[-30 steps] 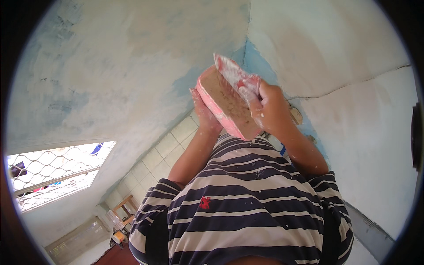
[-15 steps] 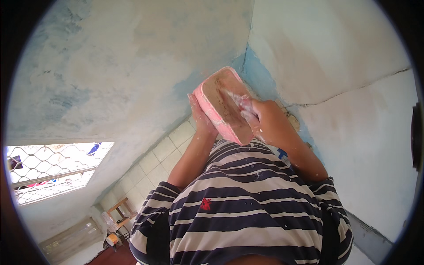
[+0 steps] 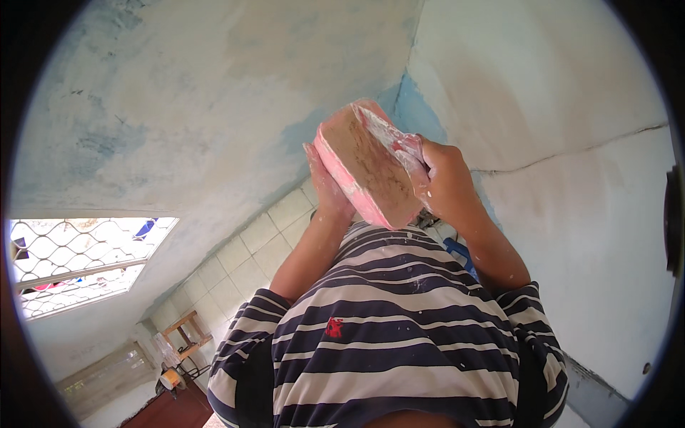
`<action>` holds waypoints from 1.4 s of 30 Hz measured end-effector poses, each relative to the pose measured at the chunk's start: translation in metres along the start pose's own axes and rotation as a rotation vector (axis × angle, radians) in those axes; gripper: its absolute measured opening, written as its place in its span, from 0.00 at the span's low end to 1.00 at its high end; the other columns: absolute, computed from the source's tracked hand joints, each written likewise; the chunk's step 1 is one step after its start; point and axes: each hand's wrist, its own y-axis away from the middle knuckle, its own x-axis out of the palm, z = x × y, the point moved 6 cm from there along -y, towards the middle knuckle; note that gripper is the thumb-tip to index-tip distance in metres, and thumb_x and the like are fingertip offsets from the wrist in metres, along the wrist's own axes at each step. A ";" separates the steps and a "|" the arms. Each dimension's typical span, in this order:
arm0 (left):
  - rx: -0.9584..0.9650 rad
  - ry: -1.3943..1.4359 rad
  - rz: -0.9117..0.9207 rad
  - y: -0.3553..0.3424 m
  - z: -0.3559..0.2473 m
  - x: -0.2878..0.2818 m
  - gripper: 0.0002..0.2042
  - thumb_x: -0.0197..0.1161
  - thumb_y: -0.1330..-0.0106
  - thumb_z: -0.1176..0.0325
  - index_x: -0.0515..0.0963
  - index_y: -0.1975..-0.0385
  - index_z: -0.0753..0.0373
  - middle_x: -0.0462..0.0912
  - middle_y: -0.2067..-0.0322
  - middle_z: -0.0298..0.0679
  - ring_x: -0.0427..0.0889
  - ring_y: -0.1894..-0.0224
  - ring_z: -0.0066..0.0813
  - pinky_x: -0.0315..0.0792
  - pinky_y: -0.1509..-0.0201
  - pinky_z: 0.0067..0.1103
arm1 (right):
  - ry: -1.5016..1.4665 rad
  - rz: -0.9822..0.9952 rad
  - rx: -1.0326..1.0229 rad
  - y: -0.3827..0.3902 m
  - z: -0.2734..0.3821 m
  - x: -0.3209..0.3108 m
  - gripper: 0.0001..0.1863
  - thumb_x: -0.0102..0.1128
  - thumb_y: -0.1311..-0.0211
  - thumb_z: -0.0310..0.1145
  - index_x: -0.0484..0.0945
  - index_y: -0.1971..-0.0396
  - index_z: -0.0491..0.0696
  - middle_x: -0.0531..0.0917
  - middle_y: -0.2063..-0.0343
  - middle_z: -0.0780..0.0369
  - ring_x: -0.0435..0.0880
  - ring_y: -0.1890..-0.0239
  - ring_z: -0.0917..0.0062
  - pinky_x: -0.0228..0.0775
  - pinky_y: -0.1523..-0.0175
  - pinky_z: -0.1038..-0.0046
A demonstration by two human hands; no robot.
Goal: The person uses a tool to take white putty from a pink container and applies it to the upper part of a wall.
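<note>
Tray (image 3: 354,191) gripped by left hand (image 3: 328,189), fingers along its side; right hand (image 3: 446,175) closed on smeared scraper (image 3: 382,131); beyond fingertips, wall (image 3: 214,93) patchily coated, blue patch (image 3: 421,110) uncovered.

A patchy pale wall (image 3: 178,107) fills the upper left, meeting a cracked whitish wall (image 3: 564,221) at right; a blue patch (image 3: 422,114) marks their corner. Left, a grilled window (image 3: 85,250) glows brightly. Cream floor tiles (image 3: 271,255) lead lower left toward what may be a wooden stool (image 3: 194,348).
</note>
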 end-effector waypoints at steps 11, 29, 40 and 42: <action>-0.085 0.013 -0.055 -0.003 0.000 -0.007 0.32 0.33 0.29 0.39 0.60 0.36 0.57 0.66 0.39 0.41 0.67 0.39 0.39 0.64 0.35 0.34 | 0.181 -0.118 -0.249 0.000 0.003 0.034 0.10 0.57 0.45 0.22 0.77 0.62 0.39 0.80 0.71 0.49 0.79 0.70 0.51 0.71 0.68 0.63; -0.149 -0.029 -0.051 -0.008 -0.023 0.007 0.32 0.32 0.29 0.39 0.59 0.35 0.56 0.66 0.39 0.42 0.66 0.38 0.40 0.63 0.35 0.35 | 0.120 -0.221 -0.140 -0.001 0.020 0.040 0.16 0.57 0.50 0.22 0.78 0.58 0.43 0.80 0.70 0.51 0.80 0.68 0.53 0.71 0.65 0.62; -0.178 -0.100 -0.013 -0.009 -0.027 0.007 0.32 0.29 0.29 0.39 0.59 0.35 0.54 0.64 0.37 0.41 0.64 0.37 0.41 0.61 0.34 0.36 | -0.033 -0.276 0.011 0.008 0.034 0.017 0.05 0.57 0.42 0.27 0.75 0.71 0.40 0.76 0.79 0.48 0.74 0.77 0.51 0.64 0.73 0.63; -0.171 -0.119 -0.011 -0.008 -0.030 0.007 0.32 0.29 0.29 0.39 0.58 0.35 0.54 0.63 0.37 0.41 0.64 0.37 0.41 0.61 0.34 0.36 | -0.025 -0.241 0.021 0.010 0.035 0.022 0.07 0.57 0.42 0.28 0.74 0.71 0.39 0.75 0.79 0.48 0.74 0.77 0.51 0.64 0.73 0.63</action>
